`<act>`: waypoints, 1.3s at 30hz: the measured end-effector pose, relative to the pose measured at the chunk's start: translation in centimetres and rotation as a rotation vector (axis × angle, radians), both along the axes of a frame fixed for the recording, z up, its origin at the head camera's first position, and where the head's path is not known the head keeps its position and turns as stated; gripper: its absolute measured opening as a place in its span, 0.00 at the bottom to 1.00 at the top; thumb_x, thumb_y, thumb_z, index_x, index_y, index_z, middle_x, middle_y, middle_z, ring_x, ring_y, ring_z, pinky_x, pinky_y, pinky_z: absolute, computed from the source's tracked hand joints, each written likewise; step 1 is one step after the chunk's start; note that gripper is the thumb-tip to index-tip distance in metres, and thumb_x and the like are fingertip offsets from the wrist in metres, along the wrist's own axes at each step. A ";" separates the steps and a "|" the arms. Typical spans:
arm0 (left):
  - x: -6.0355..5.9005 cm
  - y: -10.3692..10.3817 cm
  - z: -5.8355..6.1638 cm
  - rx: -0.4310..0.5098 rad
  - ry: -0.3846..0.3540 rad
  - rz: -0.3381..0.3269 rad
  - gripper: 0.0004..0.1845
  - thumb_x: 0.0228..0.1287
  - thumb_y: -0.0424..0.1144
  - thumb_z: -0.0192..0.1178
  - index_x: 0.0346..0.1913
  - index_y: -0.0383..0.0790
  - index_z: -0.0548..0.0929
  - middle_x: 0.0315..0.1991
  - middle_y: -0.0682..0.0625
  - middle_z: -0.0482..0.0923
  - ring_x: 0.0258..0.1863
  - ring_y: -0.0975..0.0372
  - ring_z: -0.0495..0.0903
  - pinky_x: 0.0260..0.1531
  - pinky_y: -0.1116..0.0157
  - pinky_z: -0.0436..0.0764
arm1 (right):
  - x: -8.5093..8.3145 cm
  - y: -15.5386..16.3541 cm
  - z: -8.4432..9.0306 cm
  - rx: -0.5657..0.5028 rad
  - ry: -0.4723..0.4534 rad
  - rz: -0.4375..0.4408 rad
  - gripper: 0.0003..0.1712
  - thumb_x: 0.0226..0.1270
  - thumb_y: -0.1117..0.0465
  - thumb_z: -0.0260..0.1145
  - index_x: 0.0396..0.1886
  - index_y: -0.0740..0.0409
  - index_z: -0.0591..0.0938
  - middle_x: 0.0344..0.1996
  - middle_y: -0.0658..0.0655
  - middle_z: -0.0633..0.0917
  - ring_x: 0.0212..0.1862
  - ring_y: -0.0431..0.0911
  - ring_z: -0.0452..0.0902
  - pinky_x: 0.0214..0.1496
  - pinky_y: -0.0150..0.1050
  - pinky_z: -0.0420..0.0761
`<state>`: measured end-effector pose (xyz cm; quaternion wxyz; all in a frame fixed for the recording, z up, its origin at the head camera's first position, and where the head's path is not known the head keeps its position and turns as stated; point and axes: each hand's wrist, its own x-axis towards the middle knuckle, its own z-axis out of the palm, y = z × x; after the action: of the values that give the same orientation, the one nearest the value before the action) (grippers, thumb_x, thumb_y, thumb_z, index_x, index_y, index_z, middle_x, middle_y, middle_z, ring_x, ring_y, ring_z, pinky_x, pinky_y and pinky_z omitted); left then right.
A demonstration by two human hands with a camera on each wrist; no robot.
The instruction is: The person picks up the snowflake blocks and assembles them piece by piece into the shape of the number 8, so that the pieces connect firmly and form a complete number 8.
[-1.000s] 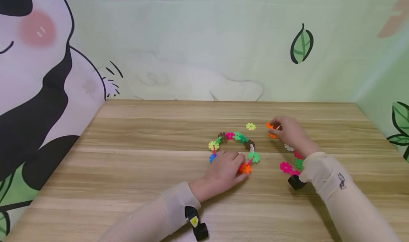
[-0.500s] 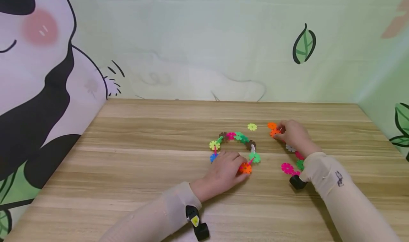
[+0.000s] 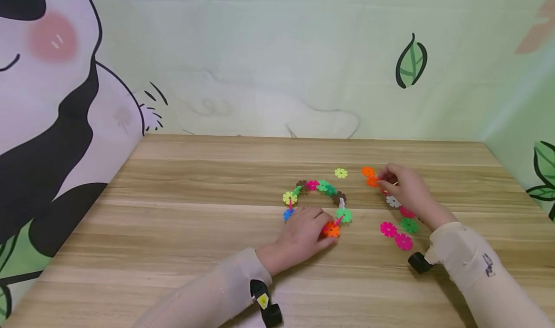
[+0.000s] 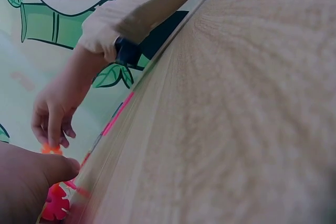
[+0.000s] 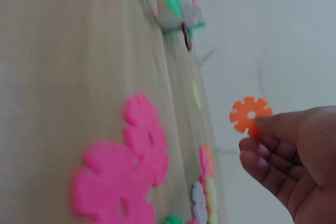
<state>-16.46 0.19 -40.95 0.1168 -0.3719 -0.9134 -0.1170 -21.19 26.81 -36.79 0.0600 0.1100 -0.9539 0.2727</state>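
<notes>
Plastic snowflake discs of many colours are joined into a ring (image 3: pixel 322 185) on the wooden table. My left hand (image 3: pixel 301 234) holds the near side of this ring, its fingers curled over it. An orange snowflake disc (image 3: pixel 331 229) of the ring shows just beside that hand. Farther right, my right hand (image 3: pixel 407 188) pinches another orange snowflake disc (image 5: pixel 251 114) between thumb and fingers, seen raised in the right wrist view. A second loose orange disc (image 3: pixel 368 171) lies just beyond it. In the left wrist view, my left thumb (image 4: pixel 58 168) partly covers a pink disc (image 4: pixel 56 204).
Loose discs lie to the right of the ring: pink (image 3: pixel 403 242), green (image 3: pixel 409 225) and white (image 3: pixel 393 201) ones. A yellow-green disc (image 3: pixel 340 173) lies behind the ring. The painted wall (image 3: pixel 260 77) borders the table's (image 3: pixel 195 222) far edge.
My right hand has closed its fingers on an orange disc and drawn slightly back to the right, uncovering loose discs under its wrist. My left hand has stayed on the ring.
</notes>
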 end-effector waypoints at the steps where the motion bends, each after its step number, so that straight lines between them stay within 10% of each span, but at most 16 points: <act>1: 0.0 0.0 0.0 0.001 -0.009 0.002 0.20 0.61 0.57 0.62 0.48 0.47 0.81 0.38 0.57 0.80 0.42 0.64 0.78 0.52 0.64 0.72 | 0.5 -0.2 0.1 -0.002 0.013 0.019 0.06 0.64 0.67 0.65 0.39 0.64 0.79 0.34 0.61 0.85 0.37 0.50 0.79 0.38 0.35 0.79; 14: 0.2 -0.2 -0.1 0.023 -0.066 0.020 0.19 0.61 0.55 0.62 0.49 0.47 0.81 0.42 0.55 0.81 0.48 0.62 0.78 0.61 0.58 0.71 | 6.2 -3.7 -1.1 -0.012 0.004 0.231 0.07 0.63 0.66 0.66 0.40 0.53 0.83 0.34 0.46 0.85 0.35 0.35 0.76 0.38 0.30 0.80; 39: -0.1 -0.2 -0.3 0.035 -0.037 -0.010 0.20 0.62 0.55 0.61 0.48 0.46 0.84 0.42 0.56 0.83 0.45 0.62 0.79 0.55 0.63 0.71 | 7.1 -5.5 -3.3 0.019 0.243 0.269 0.09 0.57 0.69 0.70 0.34 0.50 0.84 0.32 0.45 0.86 0.34 0.36 0.77 0.36 0.33 0.81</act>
<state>-16.59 -0.02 -41.21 0.1055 -0.3721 -0.9114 -0.1403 -14.08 21.32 -40.13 0.1368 0.2695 -0.9188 0.2539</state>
